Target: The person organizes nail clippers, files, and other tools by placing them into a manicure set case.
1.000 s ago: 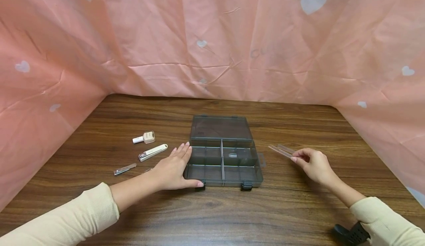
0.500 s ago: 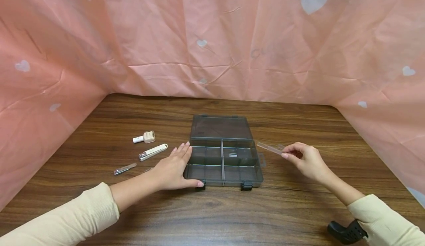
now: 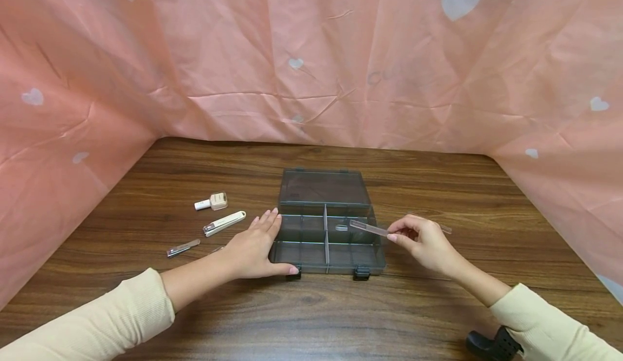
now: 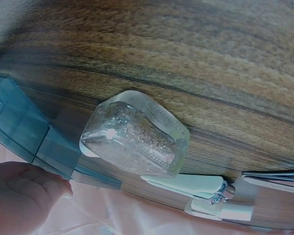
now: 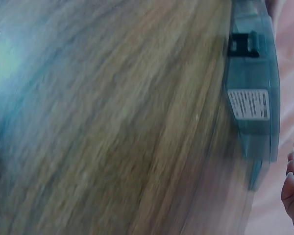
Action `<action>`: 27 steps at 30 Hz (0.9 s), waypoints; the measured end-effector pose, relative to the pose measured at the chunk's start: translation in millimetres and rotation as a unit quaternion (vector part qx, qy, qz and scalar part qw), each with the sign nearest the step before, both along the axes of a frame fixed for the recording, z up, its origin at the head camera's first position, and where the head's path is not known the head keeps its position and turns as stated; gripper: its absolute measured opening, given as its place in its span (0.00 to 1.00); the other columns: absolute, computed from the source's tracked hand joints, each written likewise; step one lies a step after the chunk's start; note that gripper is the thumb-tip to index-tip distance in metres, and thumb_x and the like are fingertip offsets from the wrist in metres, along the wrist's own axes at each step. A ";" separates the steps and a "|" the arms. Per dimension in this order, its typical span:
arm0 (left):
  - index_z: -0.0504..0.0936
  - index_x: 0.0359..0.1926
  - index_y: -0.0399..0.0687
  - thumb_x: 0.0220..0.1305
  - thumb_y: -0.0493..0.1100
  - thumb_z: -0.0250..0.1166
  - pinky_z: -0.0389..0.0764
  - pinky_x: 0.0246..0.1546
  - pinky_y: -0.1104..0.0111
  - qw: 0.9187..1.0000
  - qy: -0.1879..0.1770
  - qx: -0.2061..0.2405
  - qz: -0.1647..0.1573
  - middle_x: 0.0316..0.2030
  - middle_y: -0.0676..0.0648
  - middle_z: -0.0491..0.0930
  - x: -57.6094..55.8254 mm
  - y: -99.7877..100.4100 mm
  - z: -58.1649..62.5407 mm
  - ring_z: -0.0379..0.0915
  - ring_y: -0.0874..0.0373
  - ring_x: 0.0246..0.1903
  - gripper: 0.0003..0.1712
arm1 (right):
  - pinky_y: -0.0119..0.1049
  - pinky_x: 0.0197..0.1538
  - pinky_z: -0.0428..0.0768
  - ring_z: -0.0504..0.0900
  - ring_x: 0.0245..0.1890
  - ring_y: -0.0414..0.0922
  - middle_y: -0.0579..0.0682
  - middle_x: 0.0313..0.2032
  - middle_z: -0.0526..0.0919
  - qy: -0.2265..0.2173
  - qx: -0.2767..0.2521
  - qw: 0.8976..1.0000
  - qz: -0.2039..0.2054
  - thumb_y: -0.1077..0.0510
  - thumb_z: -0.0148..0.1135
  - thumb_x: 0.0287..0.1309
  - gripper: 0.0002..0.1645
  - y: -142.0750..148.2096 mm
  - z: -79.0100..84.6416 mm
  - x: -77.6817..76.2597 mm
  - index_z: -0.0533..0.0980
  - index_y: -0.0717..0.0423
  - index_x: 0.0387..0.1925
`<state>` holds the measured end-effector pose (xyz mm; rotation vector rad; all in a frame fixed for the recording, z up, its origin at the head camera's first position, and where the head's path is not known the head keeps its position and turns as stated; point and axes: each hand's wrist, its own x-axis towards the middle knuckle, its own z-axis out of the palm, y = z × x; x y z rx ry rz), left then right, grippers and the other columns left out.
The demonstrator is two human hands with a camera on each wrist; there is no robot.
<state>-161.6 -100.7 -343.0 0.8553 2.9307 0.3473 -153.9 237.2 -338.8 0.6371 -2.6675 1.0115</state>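
Likely step: fitting a clear strip [image 3: 368, 228] into the grey box [image 3: 336, 269], where 1 pale divider [image 3: 326, 239] is already standing upright.
Right hand: the right hand [image 3: 423, 242] is pinching the strip between thumb and fingers, its free end reaching over the right rear compartment.
Left hand: the left hand [image 3: 255, 247] is resting against the box's left side, fingers extended.
Next move: probably calling for setting the strip on edge and lining it up inside, with the box kept steady.
Second strip: another strip end [image 3: 445, 230] is showing beyond the right hand; whether held or lying down, I cannot tell.
Tabletop: a polish bottle [image 3: 218, 201], a pale clipper [image 3: 225, 223] and a smaller clipper [image 3: 183, 248] are lying left of the box on dark-grained wood [image 3: 311, 317].
Room: pink cloth [image 3: 311, 36] with pale hearts is surrounding 3 sides.
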 end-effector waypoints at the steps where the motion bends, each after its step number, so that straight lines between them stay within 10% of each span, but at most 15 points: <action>1: 0.56 0.66 0.26 0.45 0.73 0.62 0.55 0.68 0.52 1.000 0.000 0.000 0.001 0.68 0.29 0.53 -0.1 0.0 0.0 0.47 0.40 0.70 0.63 | 0.26 0.23 0.69 0.67 0.23 0.30 0.45 0.24 0.76 -0.003 -0.001 1.000 0.005 0.68 0.64 0.50 0.03 -2.2 -0.4 0.0 0.80 0.60 0.29; 15: 0.56 0.65 0.26 0.46 0.72 0.62 0.56 0.68 0.52 1.000 0.001 0.002 -0.001 0.67 0.29 0.53 -0.6 0.3 -0.9 0.48 0.40 0.69 0.62 | 0.25 0.24 0.68 0.64 0.23 0.30 0.42 0.24 0.75 -0.006 0.032 0.997 0.065 0.66 0.65 0.49 0.02 -26.1 -4.8 -6.0 0.79 0.59 0.28; 27: 0.56 0.66 0.26 0.46 0.73 0.61 0.56 0.68 0.52 1.000 0.003 0.001 -0.002 0.68 0.29 0.52 -0.6 0.4 -0.7 0.47 0.40 0.69 0.63 | 0.31 0.32 0.78 0.76 0.31 0.38 0.42 0.27 0.81 0.105 0.190 0.974 0.068 0.63 0.69 0.46 0.03 -36.6 -11.4 -3.2 0.81 0.55 0.26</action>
